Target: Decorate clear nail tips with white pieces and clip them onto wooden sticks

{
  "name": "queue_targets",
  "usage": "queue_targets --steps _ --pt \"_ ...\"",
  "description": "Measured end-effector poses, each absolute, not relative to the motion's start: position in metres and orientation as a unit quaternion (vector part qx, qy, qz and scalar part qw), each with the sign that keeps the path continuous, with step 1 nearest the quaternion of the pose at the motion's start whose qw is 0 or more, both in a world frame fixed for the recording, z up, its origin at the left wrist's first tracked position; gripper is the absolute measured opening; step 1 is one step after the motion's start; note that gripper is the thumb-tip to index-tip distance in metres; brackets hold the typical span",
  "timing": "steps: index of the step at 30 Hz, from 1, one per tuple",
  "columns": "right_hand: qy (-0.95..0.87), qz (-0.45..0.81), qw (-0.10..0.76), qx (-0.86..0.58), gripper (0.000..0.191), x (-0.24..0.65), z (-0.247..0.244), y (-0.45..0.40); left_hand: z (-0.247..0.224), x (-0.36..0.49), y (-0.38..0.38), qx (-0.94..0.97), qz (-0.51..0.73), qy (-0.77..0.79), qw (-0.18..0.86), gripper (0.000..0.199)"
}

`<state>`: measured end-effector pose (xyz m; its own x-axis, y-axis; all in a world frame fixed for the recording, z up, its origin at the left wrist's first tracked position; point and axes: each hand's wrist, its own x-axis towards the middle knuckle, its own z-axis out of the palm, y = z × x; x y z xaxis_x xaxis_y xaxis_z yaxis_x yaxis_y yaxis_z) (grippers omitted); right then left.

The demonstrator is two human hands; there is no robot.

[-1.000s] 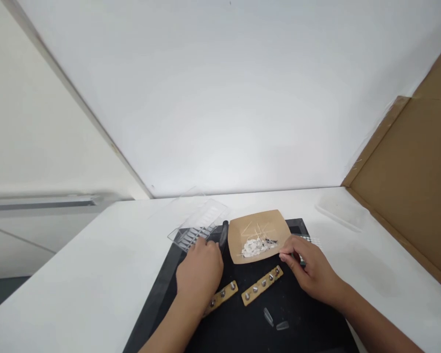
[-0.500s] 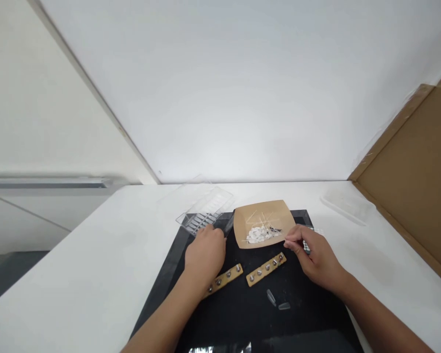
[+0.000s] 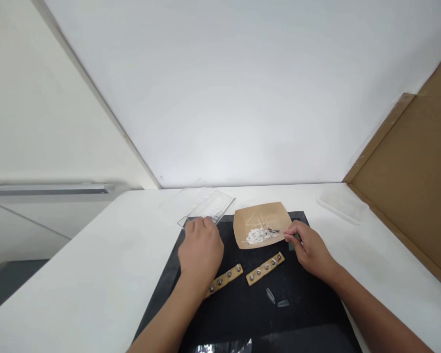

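My left hand (image 3: 201,247) is at the near end of a clear plastic compartment box (image 3: 215,203). Its fingers curl down, and their tips are hidden behind the back of the hand. My right hand (image 3: 308,246) has thumb and forefinger pinched together at the right rim of a brown paper tray (image 3: 262,212). What the pinch holds is too small to make out. In the tray lie small white pieces (image 3: 259,234) and thin pale sticks (image 3: 259,220). Part of a green item (image 3: 293,243) shows below the right fingers.
A wooden strip with metal studs (image 3: 265,268) and a similar strip (image 3: 226,280), partly behind my left arm, lie on the black mat (image 3: 238,314). Two clear nail-shaped pieces (image 3: 270,295) rest nearby. A clear plastic lid (image 3: 343,206) and a cardboard panel (image 3: 411,171) stand at right.
My left hand has shifted slightly left and now covers more of the box's near end; fewer compartments show. My right hand stays pinched by the tray. The view has shifted slightly.
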<state>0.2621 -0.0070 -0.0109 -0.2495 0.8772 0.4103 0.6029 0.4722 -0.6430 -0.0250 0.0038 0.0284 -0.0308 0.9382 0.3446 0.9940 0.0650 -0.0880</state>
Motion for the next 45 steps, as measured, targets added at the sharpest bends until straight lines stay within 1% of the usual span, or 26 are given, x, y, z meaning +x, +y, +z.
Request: queue_targets --steps 3,5,11,15,20,26,29,33,36,39,43,45 --pt "-0.767 0.167 0.389 -0.482 0.018 0.262 -0.011 -0.007 0.029 -0.020 0.004 -0.702 -0.174 -0.669 0.171 0.027" --pt "-0.763 0.152 0.404 -0.482 0.018 0.261 -0.011 -0.008 0.026 -0.016 0.007 -0.732 -0.219 -0.627 0.152 0.026" --pt "-0.775 0.123 0.428 -0.448 0.016 0.251 0.006 -0.004 0.011 -0.006 0.009 -0.774 -0.296 -0.557 0.055 0.028" --pt "-0.790 0.108 0.433 -0.421 0.016 0.235 0.027 0.009 0.007 0.000 0.004 -0.803 -0.310 -0.508 0.012 0.027" --pt "-0.795 0.081 0.451 -0.398 0.020 0.212 0.033 0.029 0.003 0.004 0.001 -0.808 -0.312 -0.498 0.033 0.035" --pt "-0.814 -0.017 0.408 -0.412 0.026 0.199 0.022 0.040 -0.001 0.005 0.000 -0.799 -0.342 -0.492 0.053 0.035" --pt "-0.817 -0.042 0.406 -0.406 0.028 0.194 0.013 0.038 0.000 0.006 -0.003 -0.791 -0.354 -0.493 0.072 0.033" --pt "-0.832 -0.019 0.412 -0.370 0.029 0.188 0.005 0.035 0.004 0.009 -0.008 -0.787 -0.365 -0.488 0.097 0.030" --pt "-0.818 -0.006 0.419 -0.394 0.027 0.189 0.009 0.038 0.007 0.009 -0.008 -0.789 -0.368 -0.481 0.107 0.031" --pt "-0.807 0.010 0.429 -0.406 0.025 0.192 0.014 0.043 0.007 0.008 -0.007 -0.790 -0.366 -0.482 0.103 0.031" --pt "-0.833 0.042 0.394 -0.387 0.026 0.193 0.017 0.042 0.007 0.008 -0.005 -0.795 -0.371 -0.472 0.092 0.030" --pt "-0.822 0.037 0.409 -0.395 0.026 0.193 0.020 0.041 0.008 0.009 -0.005 -0.793 -0.381 -0.467 0.086 0.028"
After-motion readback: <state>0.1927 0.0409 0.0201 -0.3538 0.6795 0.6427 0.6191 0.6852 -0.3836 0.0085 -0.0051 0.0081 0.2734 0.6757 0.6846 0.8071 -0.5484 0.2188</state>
